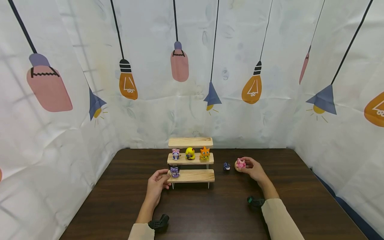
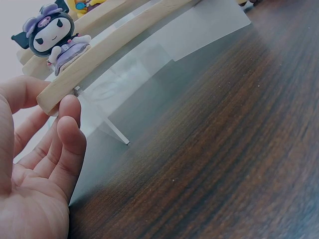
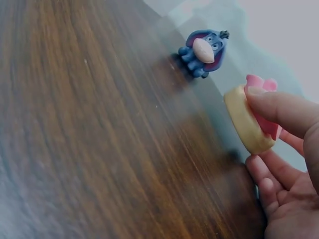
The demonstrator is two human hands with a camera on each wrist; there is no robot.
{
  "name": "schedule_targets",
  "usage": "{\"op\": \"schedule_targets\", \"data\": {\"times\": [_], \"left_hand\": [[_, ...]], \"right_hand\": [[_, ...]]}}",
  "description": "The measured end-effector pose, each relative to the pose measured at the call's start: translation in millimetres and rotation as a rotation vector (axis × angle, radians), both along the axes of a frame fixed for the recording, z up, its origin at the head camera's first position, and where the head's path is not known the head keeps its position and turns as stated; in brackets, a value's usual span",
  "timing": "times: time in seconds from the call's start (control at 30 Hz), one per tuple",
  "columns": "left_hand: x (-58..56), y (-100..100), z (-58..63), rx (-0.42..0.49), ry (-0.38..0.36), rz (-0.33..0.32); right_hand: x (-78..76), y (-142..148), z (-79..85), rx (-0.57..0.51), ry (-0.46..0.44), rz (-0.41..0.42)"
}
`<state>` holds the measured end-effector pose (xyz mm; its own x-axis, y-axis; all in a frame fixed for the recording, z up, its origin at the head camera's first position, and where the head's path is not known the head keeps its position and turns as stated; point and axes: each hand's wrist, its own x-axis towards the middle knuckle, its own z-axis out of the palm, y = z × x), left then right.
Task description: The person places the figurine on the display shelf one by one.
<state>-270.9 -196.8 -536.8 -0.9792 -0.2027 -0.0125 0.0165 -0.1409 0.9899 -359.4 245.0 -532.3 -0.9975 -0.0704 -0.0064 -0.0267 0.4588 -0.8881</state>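
Observation:
My left hand [image 1: 157, 187] grips the left end of the lowest board of a three-tier wooden display stand [image 1: 192, 176], fingers curled at the board's end. Just above those fingers sits a purple-and-black figurine [image 2: 54, 37]. My right hand [image 1: 255, 170] pinches a pink figurine [image 1: 241, 163] with a round beige base [image 3: 244, 122], thumb across its pink part. That base is tilted on edge in the right wrist view. To the left of this hand, a small blue donkey figurine [image 3: 203, 52] sits on the table.
On the middle tier stand a pink-and-white figurine [image 1: 175, 154], a yellow figurine [image 1: 190, 153] and an orange figurine [image 1: 205, 153]. Clear legs [image 2: 117, 130] hold up the boards. The dark wooden table [image 1: 216, 213] meets a lamp-printed curtain [image 1: 150, 116] at its back edge.

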Motion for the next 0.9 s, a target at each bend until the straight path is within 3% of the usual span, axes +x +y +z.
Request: {"op": "schedule_targets", "data": {"times": [0.5, 0.9], "left_hand": [[-0.6, -1, -1.5, -0.011, -0.006, 0.008], [0.5, 0, 0.2, -0.008, -0.009, 0.004]], "right_hand": [[14.6, -5, 0.1, -0.058, -0.028, -0.063], [24.8, -5, 4.1, -0.087, -0.014, -0.037]]}}
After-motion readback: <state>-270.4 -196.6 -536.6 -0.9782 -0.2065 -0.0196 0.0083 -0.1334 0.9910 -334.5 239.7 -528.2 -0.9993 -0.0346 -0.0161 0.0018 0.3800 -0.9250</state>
